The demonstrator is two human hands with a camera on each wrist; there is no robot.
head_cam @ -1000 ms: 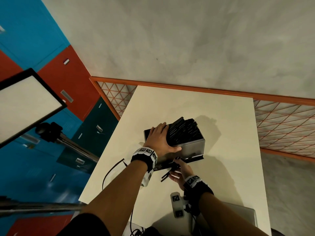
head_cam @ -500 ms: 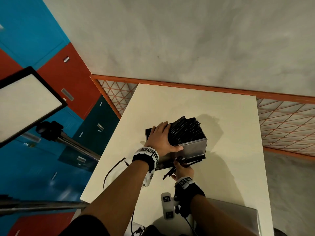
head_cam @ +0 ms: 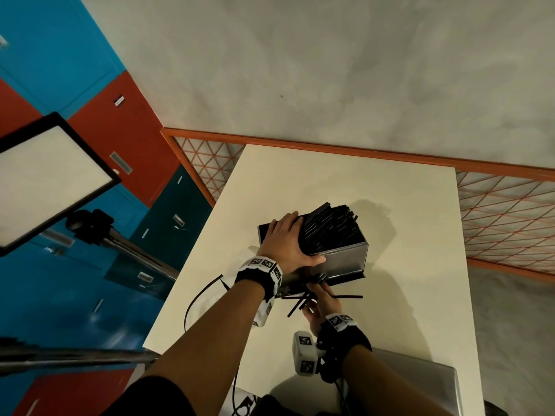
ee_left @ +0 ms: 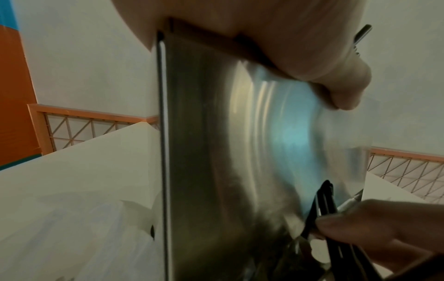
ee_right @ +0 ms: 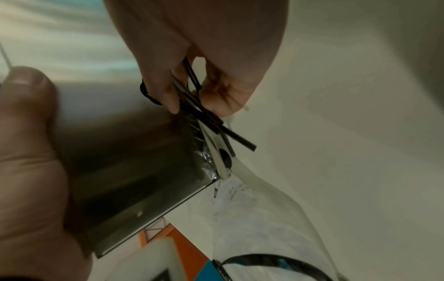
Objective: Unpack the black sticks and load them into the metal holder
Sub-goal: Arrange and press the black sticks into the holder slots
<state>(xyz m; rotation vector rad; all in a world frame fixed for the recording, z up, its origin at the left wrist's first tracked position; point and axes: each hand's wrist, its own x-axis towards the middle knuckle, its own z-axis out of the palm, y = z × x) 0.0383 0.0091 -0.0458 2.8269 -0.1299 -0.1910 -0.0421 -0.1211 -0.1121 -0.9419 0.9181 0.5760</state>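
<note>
Head | left hand (head_cam: 285, 244) flat on holder (head_cam: 345, 261) | right hand (head_cam: 323, 306) pinches sticks (head_cam: 350, 296) (splayed)

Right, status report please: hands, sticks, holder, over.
Left hand presses on metal holder. Right hand pinches loose black sticks at its base. Clear wrapper lies beside it.

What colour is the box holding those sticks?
The metal holder is shiny silver-grey, clearest in the left wrist view.

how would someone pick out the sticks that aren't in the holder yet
On the cream table stands a metal holder. At its near wall the right hand pinches a small bunch of black sticks. Unlike the rows packed in the holder, these splay out crosswise.
</note>
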